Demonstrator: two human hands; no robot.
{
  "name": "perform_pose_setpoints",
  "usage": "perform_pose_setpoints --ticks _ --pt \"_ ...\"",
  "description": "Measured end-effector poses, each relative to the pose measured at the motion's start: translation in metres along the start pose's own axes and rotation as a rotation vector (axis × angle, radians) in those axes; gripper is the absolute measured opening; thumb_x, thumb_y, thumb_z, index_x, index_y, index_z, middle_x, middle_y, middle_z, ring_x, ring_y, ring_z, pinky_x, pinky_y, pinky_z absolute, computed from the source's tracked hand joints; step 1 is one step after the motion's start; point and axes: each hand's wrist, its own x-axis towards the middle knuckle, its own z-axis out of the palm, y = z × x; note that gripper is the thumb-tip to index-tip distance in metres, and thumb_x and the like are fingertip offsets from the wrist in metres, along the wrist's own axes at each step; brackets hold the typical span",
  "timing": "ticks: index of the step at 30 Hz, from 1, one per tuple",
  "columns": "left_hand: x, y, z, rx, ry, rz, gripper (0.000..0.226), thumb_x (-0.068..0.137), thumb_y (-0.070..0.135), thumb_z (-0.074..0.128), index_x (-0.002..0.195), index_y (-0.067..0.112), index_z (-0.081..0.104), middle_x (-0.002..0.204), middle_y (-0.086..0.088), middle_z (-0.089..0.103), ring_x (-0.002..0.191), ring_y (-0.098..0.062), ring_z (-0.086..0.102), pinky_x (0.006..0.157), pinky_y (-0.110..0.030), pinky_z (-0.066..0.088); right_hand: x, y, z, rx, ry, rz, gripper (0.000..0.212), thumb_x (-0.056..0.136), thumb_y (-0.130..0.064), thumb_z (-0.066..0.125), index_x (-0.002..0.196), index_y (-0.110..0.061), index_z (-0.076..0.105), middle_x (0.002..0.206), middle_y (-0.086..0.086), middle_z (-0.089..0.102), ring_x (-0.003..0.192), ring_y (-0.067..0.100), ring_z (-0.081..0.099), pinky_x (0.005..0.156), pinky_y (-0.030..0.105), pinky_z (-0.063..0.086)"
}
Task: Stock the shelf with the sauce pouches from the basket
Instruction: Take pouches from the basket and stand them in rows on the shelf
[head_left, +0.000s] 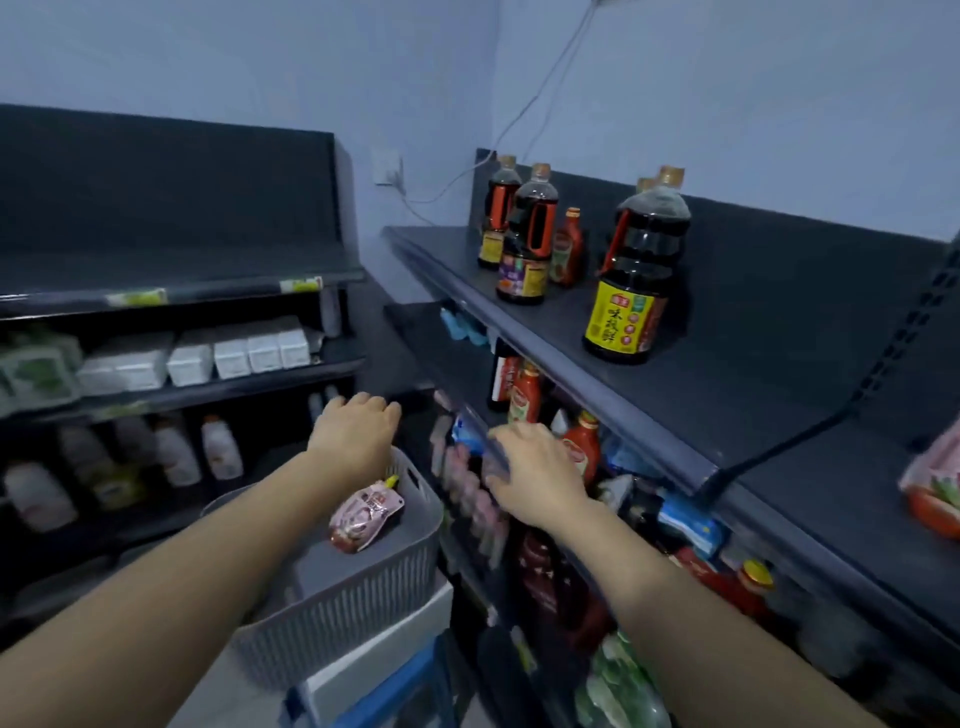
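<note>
A: What are the fingers doing?

B: The left hand (355, 434) has its fingers curled down over the far rim of the basket (358, 603); whether they grip the rim, I cannot tell. The right hand (535, 475) lies flat, fingers spread a little and stretched toward 11 o'clock, resting on the blurred pink pouches (470, 486) at the shelf (470, 387) edge. It holds nothing that I can make out.

A: How many pouches are in the basket?

B: One pouch (363, 514), pink with a yellow cap, lying tilted against the basket's far right corner, cap toward 1 o'clock. Its print is too small to read.

A: And on the shelf?

B: A row of pink ones under the right hand, too smeared to count.

A: What stands on top?

B: At 1 o'clock, four big dark bottles (636, 275) with tan caps, two left and two right, the rear right one nearly hidden. Between the pairs, one small red bottle (566, 249). The nearest big one has a yellow label with Chinese characters, reading something like 味极鲜.

A: Below that?

B: Two red sauce bottles (582, 447) just right of the right hand, and blue packets nearby.

A: To the left?

B: At 9 o'clock, white boxes (228, 353) in a row, blurred, and pale bottles beneath.
</note>
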Motion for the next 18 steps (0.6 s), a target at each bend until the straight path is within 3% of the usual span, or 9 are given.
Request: perform_pose_setpoints --ticks 4,9,18 --pt "0.003 -0.041 0.042 -0.010 -0.087 -0.043 0.036 0.088 0.030 0.050 0.121 0.017 0.050 0.124 -0.002 0.057 0.121 -0.023 0.049 0.093 -0.037 0.038 0.044 -0.027 0.045 0.010 -0.089 -0.035 0.044 0.086 -0.030 0.060 0.127 -0.018 0.050 0.129 0.005 0.052 0.123 0.028 0.043 0.097 0.039 0.039" --pt "0.001 -0.080 0.096 -0.021 -0.233 -0.121 0.035 0.088 0.030 0.053 0.120 0.016 0.050 0.125 -0.003 0.057 0.120 -0.024 0.049 0.093 -0.037 0.038 0.084 -0.048 0.106 0.033 -0.209 -0.045 0.038 0.085 -0.037 0.061 0.118 -0.019 0.054 0.122 0.005 0.054 0.118 0.027 0.046 0.091 0.037 0.040" --pt "0.001 -0.123 0.203 -0.083 -0.544 -0.309 0.045 0.088 0.035 0.056 0.128 0.017 0.048 0.133 -0.005 0.052 0.127 -0.025 0.044 0.103 -0.037 0.034 0.149 -0.051 0.222 0.007 -0.472 -0.118 0.052 0.085 -0.038 0.062 0.132 -0.020 0.048 0.133 0.005 0.052 0.126 0.028 0.044 0.104 0.038 0.039"
